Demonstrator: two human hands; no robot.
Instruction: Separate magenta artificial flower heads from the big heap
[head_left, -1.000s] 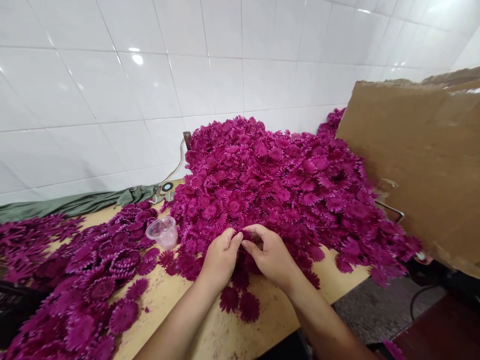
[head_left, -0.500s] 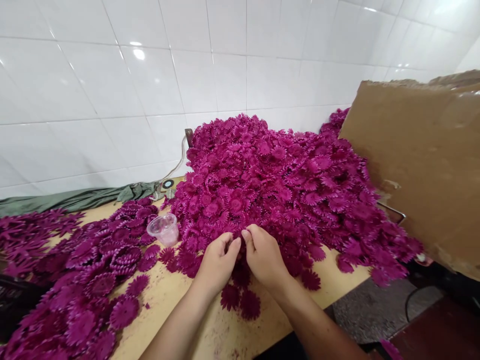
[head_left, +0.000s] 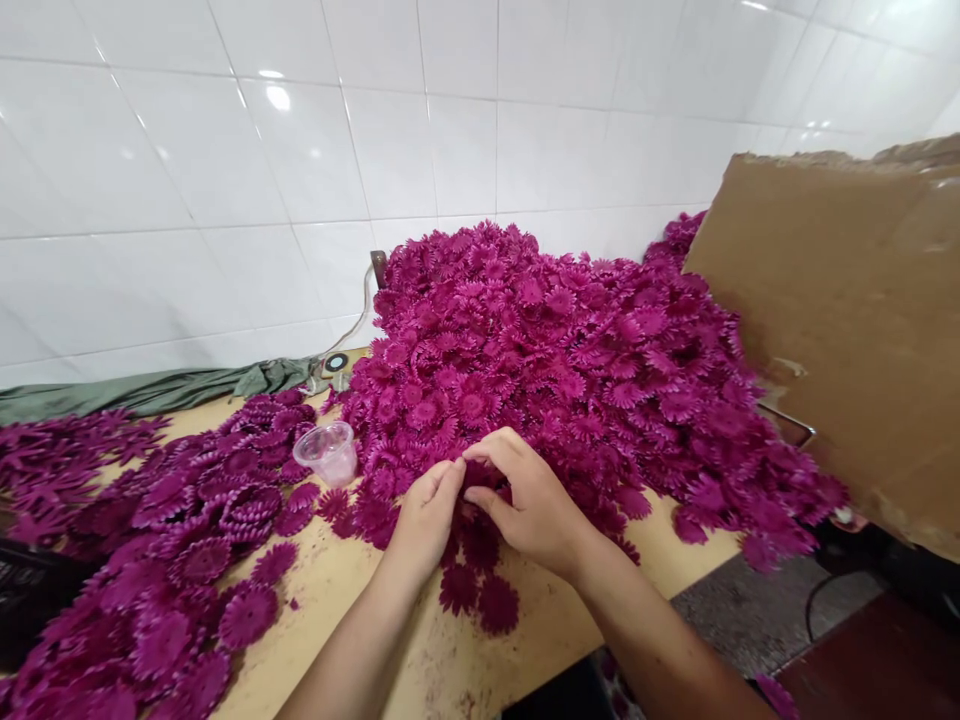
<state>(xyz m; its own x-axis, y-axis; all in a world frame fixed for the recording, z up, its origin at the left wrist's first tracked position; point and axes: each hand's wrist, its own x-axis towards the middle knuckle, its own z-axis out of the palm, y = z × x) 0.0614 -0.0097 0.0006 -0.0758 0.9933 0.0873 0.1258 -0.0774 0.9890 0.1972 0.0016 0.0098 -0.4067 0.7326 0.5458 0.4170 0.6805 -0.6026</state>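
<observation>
My left hand (head_left: pixel 427 510) is closed, its thumb pressed to the forefinger at the front of the pile. A dark magenta artificial flower layer (head_left: pixel 474 478) shows between my hands; the left fingers seem to pinch its edge, partly hidden. Around its other side curves my right hand (head_left: pixel 525 500), thumb and forefinger apart; its other fingers are mostly out of sight. Behind both hands rises a large heap of magenta flower layers (head_left: pixel 517 340) with toothed petals. Below them, a couple of loose flower layers (head_left: pixel 497 604) lie flat on the yellowish tabletop (head_left: pixel 442 665).
A clear plastic cup (head_left: pixel 330 455) stands left of the heap. More flower layers (head_left: pixel 202 560) spread along the table's left side. Green cloth (head_left: pixel 165 388) lies against the tiled wall (head_left: pixel 240 170). On the right leans a big cardboard sheet (head_left: pixel 847 330).
My right thumb and forefinger have spread apart, and that hand has turned inward over the flower layer. My left hand has shifted slightly left, its fingers still pinched.
</observation>
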